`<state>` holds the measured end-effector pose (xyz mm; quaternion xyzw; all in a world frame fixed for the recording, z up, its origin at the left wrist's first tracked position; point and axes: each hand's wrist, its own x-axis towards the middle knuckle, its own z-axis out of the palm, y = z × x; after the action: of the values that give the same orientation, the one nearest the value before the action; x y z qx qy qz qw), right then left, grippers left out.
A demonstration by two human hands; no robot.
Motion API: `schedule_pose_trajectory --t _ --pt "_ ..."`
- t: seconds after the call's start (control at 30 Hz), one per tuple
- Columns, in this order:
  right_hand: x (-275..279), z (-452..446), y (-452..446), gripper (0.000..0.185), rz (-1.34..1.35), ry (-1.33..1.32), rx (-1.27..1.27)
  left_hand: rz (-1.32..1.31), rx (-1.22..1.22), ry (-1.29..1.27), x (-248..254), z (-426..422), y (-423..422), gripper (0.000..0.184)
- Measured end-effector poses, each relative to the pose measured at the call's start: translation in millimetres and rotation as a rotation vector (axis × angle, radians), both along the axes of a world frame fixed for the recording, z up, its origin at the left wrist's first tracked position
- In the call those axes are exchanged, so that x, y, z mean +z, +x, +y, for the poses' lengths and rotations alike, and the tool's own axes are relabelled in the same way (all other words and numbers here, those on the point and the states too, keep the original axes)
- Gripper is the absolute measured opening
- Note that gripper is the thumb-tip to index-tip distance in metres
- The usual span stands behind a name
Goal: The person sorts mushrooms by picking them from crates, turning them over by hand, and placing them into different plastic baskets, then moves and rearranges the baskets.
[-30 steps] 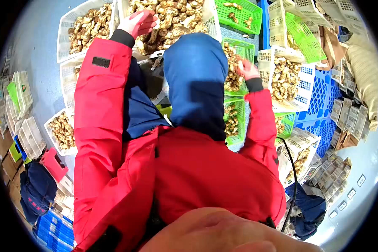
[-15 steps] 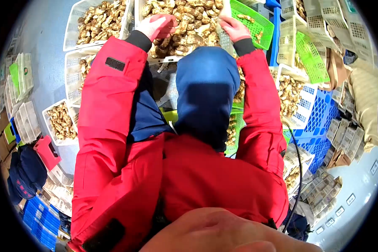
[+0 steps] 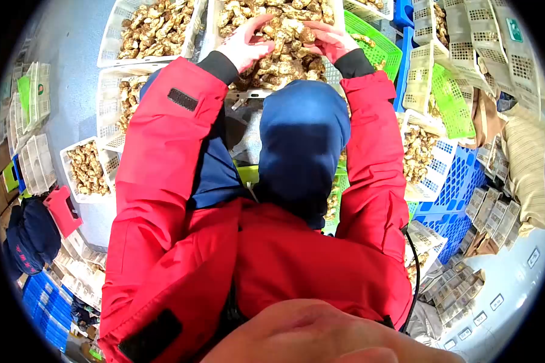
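Observation:
A white basket (image 3: 339, 27) heaped with brown and cream mushrooms (image 3: 278, 72) stands in front of my knees. Over its left part is my left hand (image 3: 247, 43), fingers spread and curved against the mushrooms. Facing it from the right, my right hand (image 3: 331, 41) has its fingers apart and bent toward the same pile. Between the two hands lie several larger mushrooms (image 3: 292, 33). Neither hand is closed round a mushroom that I can make out; some fingertips are hidden among them.
White baskets of mushrooms (image 3: 106, 45) stand at the left, and another (image 3: 433, 187) is on blue pallets (image 3: 445, 227) at the right. A green basket (image 3: 387, 51) touches the main basket's right side. A person in dark clothing (image 3: 33, 236) is at the far left.
My right hand has come from the green basket on the right to the main white basket. My left hand has moved nearer the pile's middle. The view has shifted slightly.

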<state>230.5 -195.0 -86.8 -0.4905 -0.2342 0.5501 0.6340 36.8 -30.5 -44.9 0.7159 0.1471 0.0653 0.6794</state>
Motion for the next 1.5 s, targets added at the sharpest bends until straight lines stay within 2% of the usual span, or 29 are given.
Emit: schedule_pose_trajectory --t 0.03,0.1,0.13,0.17,0.23,0.27,0.33,0.43,0.5,0.57,0.63,0.67,0.7,0.77,0.8,0.83,0.9,1.03,1.17,1.23,1.33,1.43,1.5 --pt "18.3 -2.6 -7.8 0.04 0.064 0.004 0.04 -0.102 0.024 0.221 -6.5 -2.5 2.1 0.061" --pt "37.5 -2.3 -20.2 0.041 0.076 0.009 0.083 -0.123 -0.021 -0.001 -2.1 -11.2 4.6 0.058" --pt "37.1 1.3 -19.6 0.041 0.119 -0.033 0.111 -0.164 -0.007 -0.006 -2.7 -14.2 4.4 0.052" --pt "37.5 5.6 -19.4 0.041 0.162 -0.076 0.141 -0.09 -0.06 -0.333 -7.5 -13.6 4.8 0.047" --pt "39.4 9.3 -27.3 0.04 0.009 -0.146 0.043 0.023 -0.004 -0.294 -6.1 -14.0 4.7 0.044" --pt "44.6 10.2 -30.5 0.042 -0.016 -0.117 0.033 0.151 0.035 -0.364 -0.9 -13.3 4.4 0.045" --pt "37.0 14.0 -35.9 0.043 0.027 0.166 -0.086 0.131 0.093 -0.477 9.9 -16.2 1.4 0.047" --pt "39.9 24.8 -45.7 0.059 -0.002 0.184 0.011 0.016 0.077 -0.576 0.8 -18.3 4.1 0.052" --pt "72.5 28.2 -62.6 0.059 0.077 0.29 -0.023 -0.06 0.005 -0.566 -4.2 -24.9 6.7 0.055" --pt "79.1 33.0 -59.4 0.062 0.073 0.238 -0.02 -0.078 -0.107 -0.567 4.2 -33.2 7.4 0.068" --pt "109.8 26.4 -74.1 0.038 0.271 0.187 -0.171 -0.132 -0.105 -0.615 2.3 -32.7 4.8 0.052" --pt "106.5 23.1 -69.5 0.063 0.322 0.192 -0.152 -0.137 -0.096 -0.615 2.3 -30.5 5.0 0.047" --pt "59.1 19.3 -47.8 0.059 0.328 0.369 -0.168 -0.142 -0.087 -0.615 3.7 -27.4 5.6 0.042" --pt "57.3 12.9 -39.3 0.055 0.376 0.346 -0.282 0.025 0.086 -0.52 11.0 -25.4 4.1 0.039" --pt "51.2 9.0 -33.9 0.051 0.358 0.322 -0.281 0.065 0.052 -0.445 2.8 -19.3 2.4 0.047" --pt "33.5 7.9 -25.1 0.047 0.395 0.322 -0.254 0.109 0.074 -0.463 -7.5 -14.4 4.5 0.046" --pt "23.6 4.0 -22.5 0.044 0.373 0.231 -0.276 0.123 0.085 -0.488 3.2 -17.9 0.4 0.042" --pt "22.9 -6.4 -12.9 0.043 0.428 0.251 -0.253 0.12 0.02 -0.495 -3.8 -17.4 1.1 0.039" --pt "17.1 -23.9 -11.1 0.044 0.4 0.245 -0.289 0.125 0.06 -0.53 -5.7 -13.5 -0.6 0.04" --pt "25.6 -36.2 -19.3 0.053 0.413 0.326 -0.332 0.124 0.064 -0.555 -8.3 -11.8 -1.8 0.041" --pt "20.8 -45.9 -20.1 0.056 0.22 0.294 -0.299 0.116 -0.003 -0.554 -13.4 -10.4 -0.4 0.042" --pt "21.3 -49.7 -20.5 0.056 0.204 0.238 -0.255 0.19 -0.023 -0.501 -17.7 -10.9 1.5 0.042" --pt "21.5 -51.1 -23.7 0.047 0.202 0.221 -0.307 0.199 -0.014 -0.505 -18.1 -11.6 -0.6 0.044"
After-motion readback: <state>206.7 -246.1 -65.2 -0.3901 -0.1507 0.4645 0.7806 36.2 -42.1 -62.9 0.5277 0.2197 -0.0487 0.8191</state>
